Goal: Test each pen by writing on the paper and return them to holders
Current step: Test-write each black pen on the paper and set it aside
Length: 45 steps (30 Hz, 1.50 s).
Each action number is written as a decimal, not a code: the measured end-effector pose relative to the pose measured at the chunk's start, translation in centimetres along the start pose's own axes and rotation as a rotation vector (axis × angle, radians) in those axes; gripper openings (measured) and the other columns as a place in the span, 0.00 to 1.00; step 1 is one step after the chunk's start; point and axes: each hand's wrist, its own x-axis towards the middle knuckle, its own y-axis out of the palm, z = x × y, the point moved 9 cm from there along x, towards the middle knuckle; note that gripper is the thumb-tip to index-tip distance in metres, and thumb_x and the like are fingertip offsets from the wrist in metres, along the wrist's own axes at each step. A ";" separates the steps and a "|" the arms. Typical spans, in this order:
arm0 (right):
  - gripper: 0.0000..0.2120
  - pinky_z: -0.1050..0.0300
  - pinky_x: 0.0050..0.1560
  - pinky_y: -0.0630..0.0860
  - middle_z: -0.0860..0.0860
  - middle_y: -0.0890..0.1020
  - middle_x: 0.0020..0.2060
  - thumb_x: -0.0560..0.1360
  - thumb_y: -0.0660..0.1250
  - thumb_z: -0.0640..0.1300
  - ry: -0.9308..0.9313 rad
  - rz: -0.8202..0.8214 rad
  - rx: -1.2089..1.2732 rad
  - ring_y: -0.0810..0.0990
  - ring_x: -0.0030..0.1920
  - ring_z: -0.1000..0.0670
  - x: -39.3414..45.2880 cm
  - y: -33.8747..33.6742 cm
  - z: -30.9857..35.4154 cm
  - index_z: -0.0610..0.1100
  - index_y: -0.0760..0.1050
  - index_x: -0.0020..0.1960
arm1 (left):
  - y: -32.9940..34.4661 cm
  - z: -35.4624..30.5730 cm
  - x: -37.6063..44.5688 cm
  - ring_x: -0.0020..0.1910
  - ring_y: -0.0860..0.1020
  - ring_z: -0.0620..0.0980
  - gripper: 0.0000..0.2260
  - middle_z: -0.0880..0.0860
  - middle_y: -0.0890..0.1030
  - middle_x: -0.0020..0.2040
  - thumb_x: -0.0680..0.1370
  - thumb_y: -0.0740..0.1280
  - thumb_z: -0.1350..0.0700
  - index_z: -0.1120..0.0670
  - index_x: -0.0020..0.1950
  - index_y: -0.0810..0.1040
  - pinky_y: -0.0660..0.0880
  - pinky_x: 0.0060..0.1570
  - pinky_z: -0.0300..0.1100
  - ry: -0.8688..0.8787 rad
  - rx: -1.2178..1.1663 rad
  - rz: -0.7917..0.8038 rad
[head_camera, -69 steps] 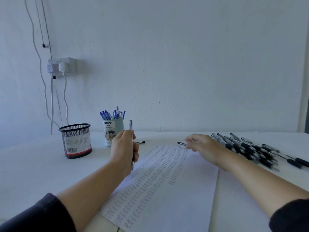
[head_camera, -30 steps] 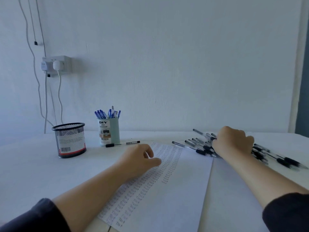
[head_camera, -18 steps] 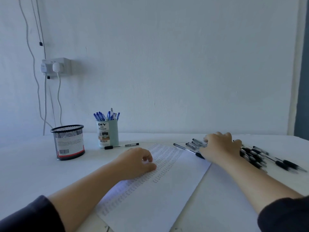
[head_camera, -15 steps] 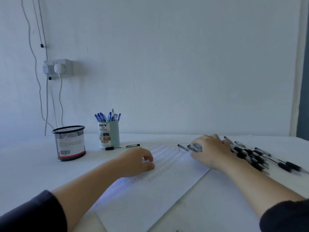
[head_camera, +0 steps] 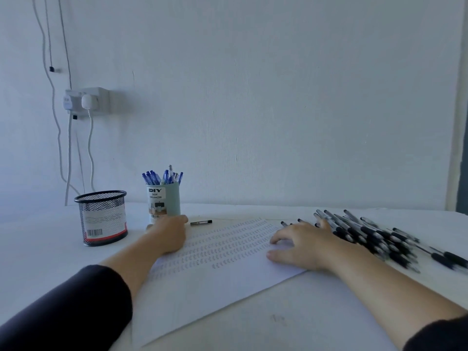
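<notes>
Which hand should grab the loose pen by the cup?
Left. The left hand already lies at the pen beside the cup; the right hand rests flat on the paper.

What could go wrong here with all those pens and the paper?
The right hand rests on the paper right beside the pile of black pens; a careless sweep might roll some toward the table edge. The left hand reaches for the loose pen close to the teal holder, which is full of blue pens and might tip if bumped.
</notes>
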 end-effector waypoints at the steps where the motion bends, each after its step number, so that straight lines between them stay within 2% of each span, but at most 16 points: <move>1: 0.21 0.38 0.72 0.39 0.57 0.71 0.68 0.74 0.58 0.66 -0.004 -0.004 -0.002 0.60 0.72 0.53 0.0 0.0 0.0 0.59 0.71 0.64 | 0.2 0.4 0.0 0.64 0.71 0.57 0.16 0.57 0.72 0.67 0.81 0.55 0.58 0.53 0.69 0.69 0.67 0.66 0.52 -0.007 -0.001 0.005; 4: 0.21 0.38 0.72 0.39 0.57 0.71 0.67 0.74 0.59 0.65 -0.003 -0.014 -0.009 0.61 0.72 0.53 -0.2 0.0 -0.1 0.59 0.70 0.64 | 0.3 0.4 -0.1 0.58 0.68 0.56 0.11 0.57 0.72 0.61 0.80 0.54 0.61 0.56 0.61 0.69 0.67 0.62 0.52 -0.017 0.035 -0.003; 7: 0.20 0.39 0.72 0.37 0.56 0.71 0.67 0.74 0.59 0.64 0.002 -0.018 -0.011 0.61 0.71 0.54 -0.3 0.0 -0.1 0.60 0.70 0.64 | -0.3 0.3 -0.4 0.64 0.65 0.57 0.11 0.57 0.70 0.62 0.81 0.57 0.57 0.57 0.61 0.72 0.66 0.63 0.54 -0.028 0.114 -0.071; 9: 0.20 0.38 0.72 0.36 0.56 0.71 0.67 0.75 0.58 0.64 0.007 -0.019 -0.017 0.61 0.72 0.54 -0.3 0.0 0.0 0.60 0.70 0.64 | -0.7 0.4 -0.5 0.62 0.66 0.56 0.09 0.56 0.71 0.59 0.81 0.59 0.56 0.56 0.57 0.76 0.67 0.62 0.54 -0.012 0.119 -0.119; 13: 0.20 0.38 0.72 0.35 0.56 0.72 0.66 0.74 0.58 0.64 0.013 -0.031 -0.022 0.63 0.71 0.54 -0.4 -0.2 -0.1 0.60 0.70 0.64 | -2.4 -0.6 -1.3 0.48 0.72 0.51 0.03 0.54 0.75 0.52 0.79 0.63 0.57 0.56 0.47 0.73 0.70 0.50 0.43 0.120 -0.108 -0.282; 16: 0.20 0.38 0.72 0.35 0.57 0.73 0.66 0.74 0.58 0.65 0.024 -0.034 -0.015 0.63 0.71 0.54 -0.5 -0.1 -0.2 0.61 0.70 0.64 | -3.7 -1.6 -2.1 0.44 0.73 0.54 0.05 0.55 0.76 0.46 0.78 0.61 0.65 0.57 0.46 0.67 0.71 0.44 0.44 0.179 -0.258 -0.392; 18: 0.20 0.38 0.72 0.34 0.56 0.73 0.65 0.74 0.58 0.65 0.030 -0.033 -0.014 0.63 0.71 0.54 -0.5 -0.1 -0.2 0.61 0.70 0.63 | -4.0 -2.3 -2.6 0.44 0.73 0.55 0.08 0.55 0.76 0.44 0.75 0.60 0.68 0.56 0.47 0.66 0.70 0.44 0.46 0.207 -0.275 -0.413; 19: 0.20 0.38 0.72 0.34 0.56 0.73 0.65 0.74 0.58 0.65 0.032 -0.033 -0.015 0.63 0.71 0.54 -0.4 -0.1 -0.2 0.61 0.70 0.63 | -4.1 -2.7 -2.9 0.44 0.73 0.55 0.07 0.54 0.76 0.44 0.74 0.61 0.66 0.56 0.47 0.67 0.67 0.45 0.45 0.215 -0.255 -0.418; 21: 0.20 0.38 0.71 0.34 0.56 0.73 0.65 0.74 0.58 0.65 0.035 -0.029 -0.020 0.63 0.71 0.54 -0.4 -0.1 -0.2 0.61 0.70 0.63 | -4.4 -3.3 -3.4 0.46 0.72 0.52 0.07 0.50 0.75 0.42 0.74 0.66 0.53 0.54 0.46 0.70 0.62 0.47 0.44 0.211 -0.122 -0.431; 23: 0.20 0.37 0.71 0.33 0.55 0.73 0.65 0.74 0.58 0.65 0.037 -0.029 -0.030 0.62 0.72 0.53 -0.4 -0.2 -0.1 0.61 0.70 0.63 | -4.5 -3.6 -3.8 0.45 0.69 0.50 0.17 0.46 0.72 0.36 0.72 0.66 0.39 0.52 0.38 0.69 0.61 0.48 0.45 0.174 0.030 -0.418; 26: 0.20 0.37 0.70 0.31 0.55 0.73 0.65 0.74 0.57 0.65 0.041 -0.031 -0.052 0.60 0.72 0.53 -0.5 -0.3 -0.1 0.61 0.70 0.64 | -4.6 -3.7 -4.3 0.44 0.67 0.49 0.26 0.45 0.68 0.31 0.69 0.61 0.28 0.51 0.32 0.66 0.61 0.54 0.48 0.122 0.146 -0.381; 31: 0.21 0.36 0.69 0.31 0.54 0.73 0.66 0.75 0.57 0.64 0.047 -0.028 -0.095 0.59 0.73 0.52 -0.7 -0.4 0.1 0.60 0.70 0.65 | -5.0 -4.1 -4.7 0.37 0.71 0.49 0.29 0.47 0.69 0.27 0.68 0.59 0.26 0.52 0.28 0.67 0.62 0.53 0.47 0.118 0.174 -0.402; 35: 0.20 0.35 0.69 0.31 0.54 0.73 0.64 0.76 0.54 0.64 0.044 -0.028 -0.090 0.59 0.72 0.52 -0.8 -0.5 0.3 0.59 0.71 0.64 | -5.4 -4.5 -5.1 0.29 0.66 0.46 0.24 0.47 0.67 0.25 0.64 0.54 0.32 0.53 0.26 0.65 0.60 0.47 0.44 0.153 0.137 -0.446; 40: 0.25 0.32 0.69 0.33 0.53 0.71 0.66 0.75 0.52 0.68 0.027 -0.021 -0.115 0.58 0.73 0.52 -0.8 -0.3 0.8 0.57 0.71 0.65 | -5.5 -4.3 -5.1 0.29 0.66 0.46 0.25 0.47 0.66 0.25 0.66 0.56 0.32 0.54 0.26 0.64 0.59 0.46 0.44 0.153 0.106 -0.464; 43: 0.32 0.33 0.70 0.35 0.52 0.67 0.70 0.73 0.52 0.71 -0.013 0.004 -0.143 0.54 0.74 0.51 -0.8 0.0 1.8 0.55 0.67 0.70 | -5.4 -4.5 -4.9 0.38 0.71 0.48 0.27 0.47 0.70 0.32 0.67 0.62 0.29 0.53 0.31 0.69 0.62 0.48 0.44 0.198 0.110 -0.472; 45: 0.35 0.34 0.70 0.35 0.51 0.64 0.72 0.73 0.52 0.71 -0.030 0.060 -0.142 0.52 0.75 0.49 -1.0 0.6 2.4 0.54 0.62 0.73 | -5.1 -4.9 -4.8 0.45 0.72 0.50 0.17 0.50 0.73 0.43 0.72 0.69 0.41 0.56 0.43 0.77 0.68 0.48 0.42 0.302 -0.003 -0.474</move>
